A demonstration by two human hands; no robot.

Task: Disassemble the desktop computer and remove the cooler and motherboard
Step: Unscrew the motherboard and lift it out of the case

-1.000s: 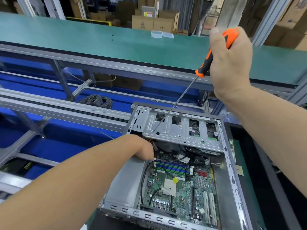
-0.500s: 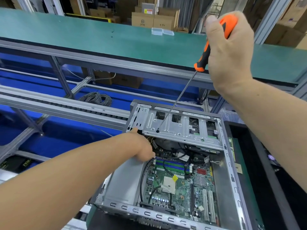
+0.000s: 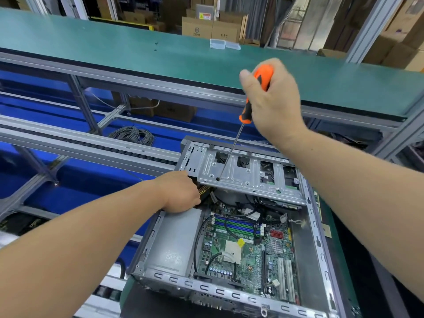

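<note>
Desktop computer [image 3: 231,237] lies open on its side on the green tabletop [image 3: 339,260], rigid steel, heavy.
Right hand [image 3: 273,104] grips the screwdriver [image 3: 254,97] through the drive cage [image 3: 247,175]; left hand [image 3: 181,193] reaches under it, its grasp hidden. The fragile motherboard [image 3: 247,249] is best lifted by its edges.

The right hand [image 3: 273,104] now holds the screwdriver [image 3: 254,97] steeper than a second ago. Its tip sits in a hole of the drive cage [image 3: 250,177], center frame.

Left hand [image 3: 181,193] fingers hidden under the drive cage [image 3: 250,177]
</note>
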